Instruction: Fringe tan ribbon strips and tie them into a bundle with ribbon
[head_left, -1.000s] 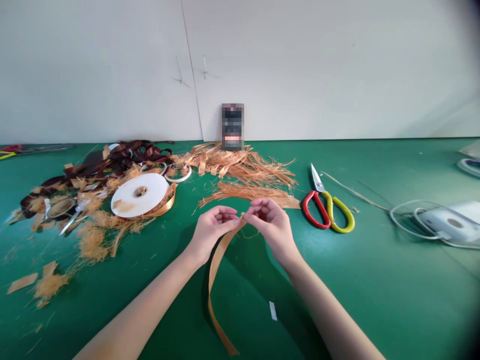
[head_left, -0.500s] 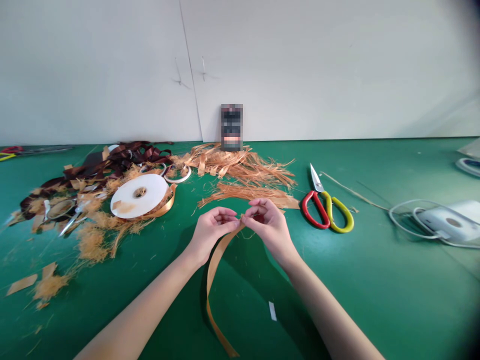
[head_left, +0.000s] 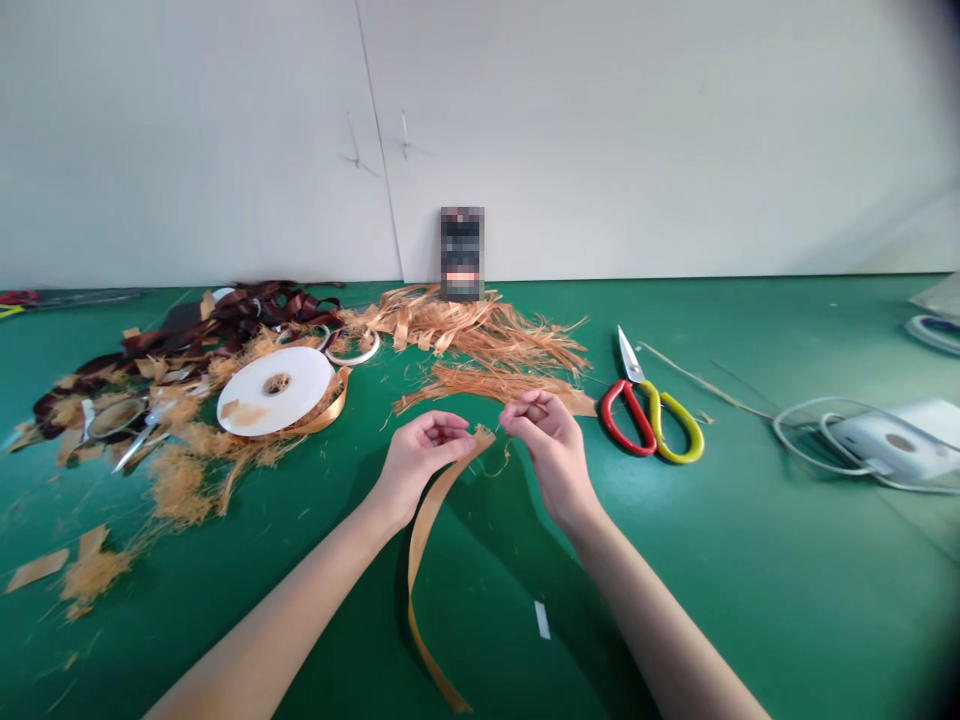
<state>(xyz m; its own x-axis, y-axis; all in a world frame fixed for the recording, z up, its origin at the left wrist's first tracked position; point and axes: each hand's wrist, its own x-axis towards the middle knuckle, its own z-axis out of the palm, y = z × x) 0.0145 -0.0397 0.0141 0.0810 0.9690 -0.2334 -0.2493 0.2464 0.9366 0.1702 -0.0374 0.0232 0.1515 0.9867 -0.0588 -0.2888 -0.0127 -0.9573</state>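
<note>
My left hand [head_left: 424, 460] pinches one end of a tan ribbon [head_left: 426, 525], whose end is frayed. The ribbon curves down toward me, and its other end reaches the near edge of the view. Just right of the frayed end, my right hand [head_left: 551, 445] is closed in a pinch, apart from the ribbon. Thin loose threads [head_left: 501, 462] hang between the two hands; whether the right fingertips grip one is too fine to tell. Beyond my hands lies a strip of ribbon with a long frayed fringe [head_left: 495, 382].
Red-and-yellow-handled scissors [head_left: 651, 420] lie to the right, with a white device and cable [head_left: 896, 440] farther over. Left are a white ribbon spool [head_left: 274, 390], brown ribbon [head_left: 247, 315] and fluffy thread scraps [head_left: 180, 480]. A blurred-out upright object [head_left: 463, 255] leans on the wall behind more fringed ribbon [head_left: 465, 325].
My right hand has moved away to the right from the ribbon's end, opening a gap between the hands. My left hand keeps its pinch on the ribbon.
</note>
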